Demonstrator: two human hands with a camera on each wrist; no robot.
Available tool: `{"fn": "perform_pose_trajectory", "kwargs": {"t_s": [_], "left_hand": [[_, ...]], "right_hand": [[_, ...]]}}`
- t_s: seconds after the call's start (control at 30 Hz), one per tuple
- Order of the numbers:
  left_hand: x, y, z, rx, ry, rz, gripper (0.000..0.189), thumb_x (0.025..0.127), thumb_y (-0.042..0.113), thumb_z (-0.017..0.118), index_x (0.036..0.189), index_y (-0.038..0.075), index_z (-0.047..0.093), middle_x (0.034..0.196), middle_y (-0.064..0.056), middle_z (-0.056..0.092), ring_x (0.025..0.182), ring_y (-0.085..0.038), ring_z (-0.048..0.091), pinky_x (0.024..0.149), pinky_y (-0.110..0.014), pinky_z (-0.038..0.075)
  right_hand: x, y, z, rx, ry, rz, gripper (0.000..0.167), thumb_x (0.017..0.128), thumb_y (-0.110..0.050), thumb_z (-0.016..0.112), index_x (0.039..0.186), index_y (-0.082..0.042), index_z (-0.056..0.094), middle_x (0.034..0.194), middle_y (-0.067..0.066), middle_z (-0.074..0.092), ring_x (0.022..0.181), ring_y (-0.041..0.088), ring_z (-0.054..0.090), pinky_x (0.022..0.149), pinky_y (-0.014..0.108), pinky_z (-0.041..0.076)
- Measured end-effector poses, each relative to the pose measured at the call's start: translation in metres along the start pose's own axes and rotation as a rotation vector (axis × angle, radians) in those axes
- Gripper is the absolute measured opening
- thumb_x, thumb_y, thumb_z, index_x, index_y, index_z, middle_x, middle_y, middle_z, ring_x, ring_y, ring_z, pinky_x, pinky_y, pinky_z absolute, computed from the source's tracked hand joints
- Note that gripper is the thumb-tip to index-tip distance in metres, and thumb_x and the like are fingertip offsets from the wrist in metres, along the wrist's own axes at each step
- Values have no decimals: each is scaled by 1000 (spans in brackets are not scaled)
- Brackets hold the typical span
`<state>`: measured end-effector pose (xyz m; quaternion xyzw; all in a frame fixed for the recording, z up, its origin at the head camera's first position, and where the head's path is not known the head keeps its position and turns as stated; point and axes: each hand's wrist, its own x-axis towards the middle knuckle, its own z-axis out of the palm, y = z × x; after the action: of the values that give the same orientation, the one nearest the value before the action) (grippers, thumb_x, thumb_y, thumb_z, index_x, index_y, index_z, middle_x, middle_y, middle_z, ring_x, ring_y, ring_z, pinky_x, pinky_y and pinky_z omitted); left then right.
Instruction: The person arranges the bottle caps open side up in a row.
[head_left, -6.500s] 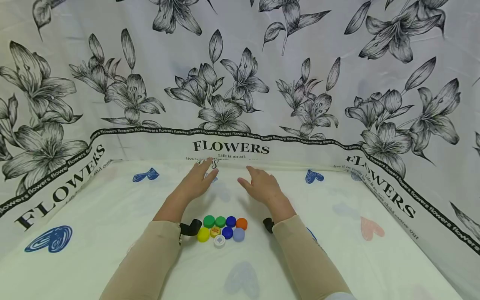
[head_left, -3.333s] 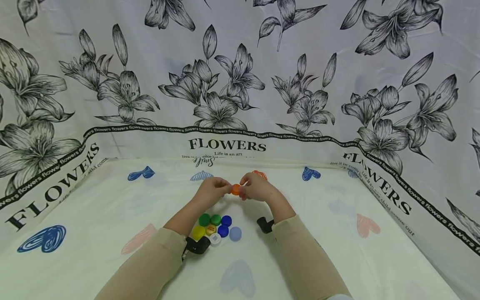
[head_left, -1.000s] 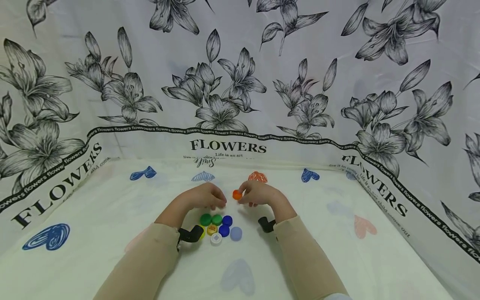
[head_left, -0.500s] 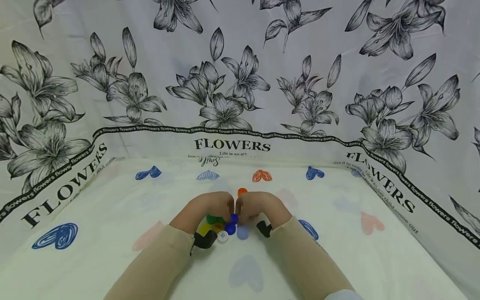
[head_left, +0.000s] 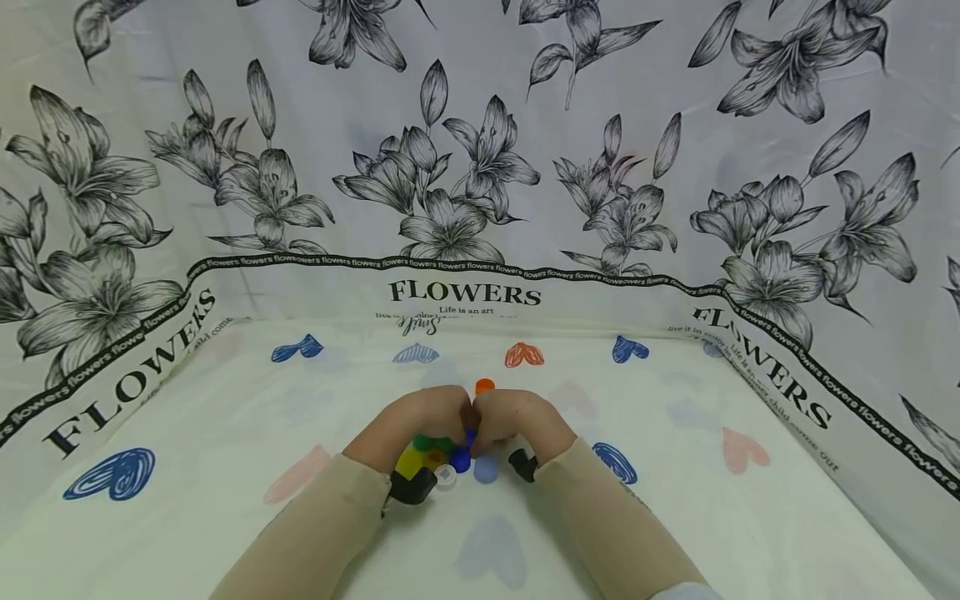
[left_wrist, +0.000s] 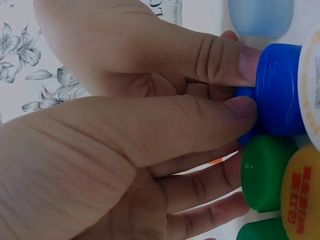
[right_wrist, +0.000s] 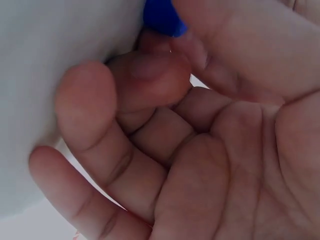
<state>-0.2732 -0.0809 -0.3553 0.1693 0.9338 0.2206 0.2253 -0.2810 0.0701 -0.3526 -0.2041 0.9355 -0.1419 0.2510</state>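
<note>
Here L hand (head_left: 435,412) & R hand (head_left: 513,417) pinch blue cap (head_left: 470,436), fingers curled; heart-print cloth (head_left: 750,533), floral drape (head_left: 480,192) bhd.

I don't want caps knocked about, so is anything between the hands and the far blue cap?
Nothing visible: the left hand and right hand both touch the far blue cap. The near blue cap sits close, toward the person, not between.
</note>
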Motion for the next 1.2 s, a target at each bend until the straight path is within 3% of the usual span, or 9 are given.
{"fn": "perform_pose_trajectory", "kwargs": {"t_s": [0.37, 0.53, 0.7, 0.93, 1.2], "left_hand": [[0, -5, -3, -24, -6, 26, 17, 84, 4, 80, 100, 8, 75, 87, 0, 69, 81, -22, 64, 84, -41, 56], [1, -7, -7, -49, 34, 21, 18, 84, 7, 81, 101, 9, 76, 90, -1, 70, 82, -21, 65, 83, -40, 57], [2, -12, -11, -71, 71, 81, 15, 86, 6, 78, 101, 8, 78, 88, 0, 71, 79, -20, 66, 79, -38, 57], [6, -21, -19, -86, 144, 193, 11, 89, 7, 77, 98, 4, 81, 88, -1, 75, 79, -17, 65, 78, -35, 55], [5, -21, -23, -157, 199, 123, 15, 96, 13, 72, 106, 7, 81, 94, 0, 76, 94, -20, 68, 89, -43, 54]], "right_hand": [[1, -1, -2, -53, -23, 10, 17, 93, -28, 77, 93, -13, 71, 74, 1, 56, 68, 16, 52, 65, 30, 41], [-1, 2, -6, -52, -26, -25, 22, 98, -27, 71, 110, -9, 74, 82, 1, 62, 72, 16, 56, 69, 31, 46], [-1, 6, -10, 33, -21, -30, 26, 100, -22, 68, 121, -6, 72, 89, 3, 67, 77, 19, 61, 73, 33, 49], [1, 11, -19, 52, 72, -123, 19, 100, -18, 67, 112, -6, 74, 83, 6, 70, 79, 16, 60, 78, 34, 48], [1, 16, -26, 132, 184, -137, 17, 100, -16, 67, 106, -7, 80, 82, 3, 73, 79, 17, 63, 74, 33, 52]]}}
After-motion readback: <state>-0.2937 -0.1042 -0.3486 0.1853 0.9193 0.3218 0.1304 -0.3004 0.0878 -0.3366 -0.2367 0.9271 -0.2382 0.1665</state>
